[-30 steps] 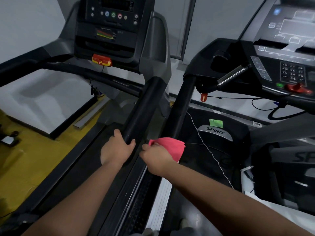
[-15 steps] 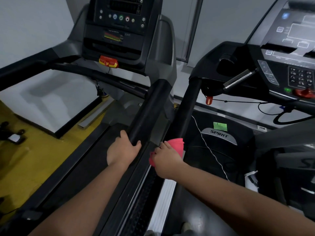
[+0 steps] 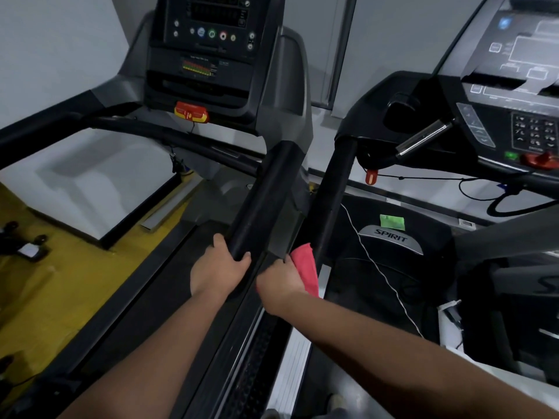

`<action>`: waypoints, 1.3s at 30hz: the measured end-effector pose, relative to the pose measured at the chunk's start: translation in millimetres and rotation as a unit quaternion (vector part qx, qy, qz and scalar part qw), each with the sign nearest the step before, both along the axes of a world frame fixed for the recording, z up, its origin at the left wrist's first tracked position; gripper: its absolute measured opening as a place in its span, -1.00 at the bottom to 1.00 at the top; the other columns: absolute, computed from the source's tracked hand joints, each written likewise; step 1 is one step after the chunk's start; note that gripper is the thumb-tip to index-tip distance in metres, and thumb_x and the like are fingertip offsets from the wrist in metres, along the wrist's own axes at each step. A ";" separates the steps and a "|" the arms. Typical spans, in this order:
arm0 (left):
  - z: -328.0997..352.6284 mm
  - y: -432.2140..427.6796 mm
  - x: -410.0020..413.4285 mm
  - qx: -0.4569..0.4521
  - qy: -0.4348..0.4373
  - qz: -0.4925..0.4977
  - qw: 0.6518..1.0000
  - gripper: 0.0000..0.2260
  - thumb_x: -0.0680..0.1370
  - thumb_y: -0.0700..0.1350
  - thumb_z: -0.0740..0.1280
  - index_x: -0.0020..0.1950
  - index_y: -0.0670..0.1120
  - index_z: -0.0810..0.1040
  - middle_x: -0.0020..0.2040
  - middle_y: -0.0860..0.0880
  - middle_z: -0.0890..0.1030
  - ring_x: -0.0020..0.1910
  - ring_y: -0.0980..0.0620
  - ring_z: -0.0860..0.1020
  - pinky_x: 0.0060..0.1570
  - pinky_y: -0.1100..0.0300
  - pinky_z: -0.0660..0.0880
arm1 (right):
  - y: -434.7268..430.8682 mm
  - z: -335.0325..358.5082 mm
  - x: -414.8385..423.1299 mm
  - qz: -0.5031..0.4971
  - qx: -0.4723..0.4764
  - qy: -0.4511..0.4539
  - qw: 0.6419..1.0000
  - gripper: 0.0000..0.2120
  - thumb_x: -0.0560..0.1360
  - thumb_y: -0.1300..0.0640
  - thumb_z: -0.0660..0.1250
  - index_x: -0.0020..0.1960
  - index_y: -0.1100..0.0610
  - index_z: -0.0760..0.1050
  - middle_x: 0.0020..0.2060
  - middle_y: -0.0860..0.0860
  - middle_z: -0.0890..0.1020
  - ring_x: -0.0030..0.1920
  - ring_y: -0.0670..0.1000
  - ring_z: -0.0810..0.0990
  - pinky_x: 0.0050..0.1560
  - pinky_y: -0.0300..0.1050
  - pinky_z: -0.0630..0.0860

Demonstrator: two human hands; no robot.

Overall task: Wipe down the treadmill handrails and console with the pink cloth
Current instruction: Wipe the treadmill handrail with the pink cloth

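My left hand (image 3: 219,269) grips the near end of the black padded handrail (image 3: 264,201) of the left treadmill, thumb on the left side and fingers curled over the tip. My right hand (image 3: 279,282) holds the pink cloth (image 3: 307,267) just right of that rail, in the gap beside the neighbouring treadmill's black handrail (image 3: 334,192). The cloth hangs down past my knuckles and touches the lower end of that second rail. The left treadmill's console (image 3: 211,40) with coloured buttons stands ahead, above a red and yellow safety key (image 3: 191,111).
A second treadmill with a keypad console (image 3: 514,116), chrome grip bar (image 3: 423,137) and red clip on a cord (image 3: 371,176) stands right. A white string (image 3: 378,267) crosses its SPIRIT motor cover (image 3: 390,240). Yellow floor (image 3: 60,282) and a white platform (image 3: 90,182) lie left.
My right hand with the cloth has moved down and left, off the top of the right handrail into the gap between the rails. My left hand keeps its grip on the rail end.
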State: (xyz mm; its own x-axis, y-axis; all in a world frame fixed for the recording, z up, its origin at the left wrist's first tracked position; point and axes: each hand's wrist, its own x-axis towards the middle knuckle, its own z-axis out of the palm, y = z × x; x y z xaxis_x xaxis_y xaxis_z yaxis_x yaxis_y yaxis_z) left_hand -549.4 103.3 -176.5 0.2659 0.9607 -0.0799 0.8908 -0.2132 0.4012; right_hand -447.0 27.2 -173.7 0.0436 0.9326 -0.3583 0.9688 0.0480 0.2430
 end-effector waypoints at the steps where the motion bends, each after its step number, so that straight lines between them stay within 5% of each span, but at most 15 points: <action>1: 0.3 -0.7 0.1 0.001 0.002 0.002 1.000 -0.45 0.52 0.22 0.25 0.35 -0.12 0.26 0.06 -0.13 0.55 -0.10 -0.09 0.57 -0.29 0.12 0.45 | -8.7 4.8 5.7 0.011 0.055 0.036 0.998 -0.68 0.52 0.14 0.22 0.24 0.20 0.45 0.16 0.19 0.54 0.21 0.22 0.44 0.41 0.15 0.15; 5: 1.1 -3.0 2.5 0.008 0.009 0.013 1.000 -0.47 0.53 0.20 0.24 0.34 -0.12 0.27 0.04 -0.13 0.55 -0.12 -0.10 0.57 -0.30 0.12 0.41 | -31.7 -8.0 33.6 0.034 0.251 0.197 0.947 -0.84 0.34 0.06 0.36 -0.21 0.16 0.54 -0.31 0.08 0.58 -0.22 0.13 0.57 0.16 0.02 0.45; 9: 1.4 -4.0 2.7 0.012 0.003 0.015 1.000 -0.49 0.53 0.19 0.24 0.31 -0.13 0.28 -0.01 -0.12 0.54 -0.22 -0.05 0.49 -0.34 0.13 0.38 | -53.1 -22.7 59.3 0.056 0.314 0.271 0.908 -0.72 0.33 0.03 0.24 -0.05 0.19 0.48 -0.12 0.09 0.53 0.01 0.10 0.46 0.31 0.03 0.25; 13: 1.3 -4.0 3.3 0.015 0.005 0.016 1.000 -0.50 0.53 0.19 0.24 0.29 -0.12 0.28 0.00 -0.13 0.55 -0.18 -0.08 0.53 -0.32 0.11 0.41 | -42.7 -15.5 39.4 -0.013 0.319 0.209 0.924 -0.74 0.38 0.01 0.21 -0.10 0.18 0.51 -0.17 0.08 0.53 -0.07 0.13 0.51 0.30 0.06 0.31; 18: -4.3 -0.5 0.8 0.009 -0.008 0.011 1.000 -0.50 0.51 0.22 0.25 0.27 -0.10 0.30 -0.03 -0.10 0.58 -0.18 -0.10 0.58 -0.30 0.07 0.51 | -24.5 5.5 6.2 -0.034 0.108 -0.006 0.994 -0.52 0.54 -0.05 0.14 0.33 0.23 0.37 0.26 0.26 0.41 0.32 0.29 0.29 0.45 0.21 0.02; 21: -7.1 1.0 -1.9 0.007 -0.021 0.003 1.000 -0.45 0.51 0.22 0.26 0.34 -0.11 0.28 -0.02 -0.09 0.59 -0.16 -0.08 0.58 -0.32 0.10 0.48 | -28.4 1.9 3.8 -0.047 0.128 0.027 0.990 -0.49 0.56 -0.11 0.07 0.28 0.22 0.46 0.22 0.25 0.48 0.34 0.31 0.28 0.43 0.28 0.00; 26: -5.5 -0.5 -2.9 0.009 -0.021 -0.006 1.000 -0.44 0.53 0.20 0.25 0.38 -0.12 0.26 0.00 -0.10 0.59 -0.13 -0.08 0.58 -0.29 0.11 0.45 | -53.5 -28.1 28.7 -0.059 0.366 0.217 0.903 -0.65 0.49 -0.05 0.19 0.08 0.14 0.60 -0.04 0.01 0.62 0.23 0.16 0.48 0.36 0.26 0.22; 29: -3.9 -1.5 -2.6 0.008 -0.018 -0.006 1.000 -0.45 0.54 0.19 0.25 0.38 -0.13 0.26 0.02 -0.10 0.57 -0.14 -0.07 0.57 -0.29 0.11 0.45 | -61.3 -40.5 41.2 -0.074 0.416 0.331 0.844 -0.64 0.52 -0.03 0.20 0.16 0.15 0.57 0.04 -0.01 0.57 0.32 0.05 0.35 0.42 0.18 0.10; 34: -2.2 -1.4 -1.8 0.007 -0.013 -0.003 1.000 -0.47 0.54 0.19 0.25 0.34 -0.12 0.27 0.00 -0.09 0.56 -0.16 -0.07 0.57 -0.31 0.10 0.48 | -55.3 -36.7 32.9 -0.178 0.459 0.418 0.764 -0.65 0.51 -0.05 0.18 0.04 0.18 0.58 0.04 -0.03 0.50 0.29 -0.07 0.29 0.35 -0.12 0.18; 35: -2.3 -1.6 -1.2 0.007 -0.011 -0.002 1.000 -0.49 0.53 0.19 0.25 0.32 -0.12 0.28 -0.02 -0.09 0.56 -0.18 -0.06 0.56 -0.32 0.11 0.47 | -52.7 -32.3 28.7 -0.199 0.456 0.396 0.772 -0.64 0.51 -0.06 0.17 0.04 0.18 0.57 0.04 -0.03 0.50 0.30 -0.05 0.31 0.35 -0.07 0.21; 39: -2.7 -1.8 -0.1 0.015 -0.004 0.000 1.000 -0.52 0.53 0.19 0.25 0.26 -0.13 0.30 -0.07 -0.09 0.56 -0.22 -0.07 0.56 -0.33 0.11 0.48 | -38.1 -20.3 13.5 -0.198 0.334 0.218 0.896 -0.64 0.54 0.01 0.21 0.21 0.20 0.52 0.19 0.08 0.53 0.45 0.16 0.26 0.41 0.23 0.13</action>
State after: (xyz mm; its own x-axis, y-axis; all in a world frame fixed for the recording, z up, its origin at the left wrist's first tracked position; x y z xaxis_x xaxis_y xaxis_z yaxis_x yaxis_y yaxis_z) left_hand -549.5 101.5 -179.3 0.2656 0.9628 -0.0500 0.8882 -0.2242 0.4011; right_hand -433.5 -10.9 -194.1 0.4097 0.8877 0.2103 0.8879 -0.3351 -0.3152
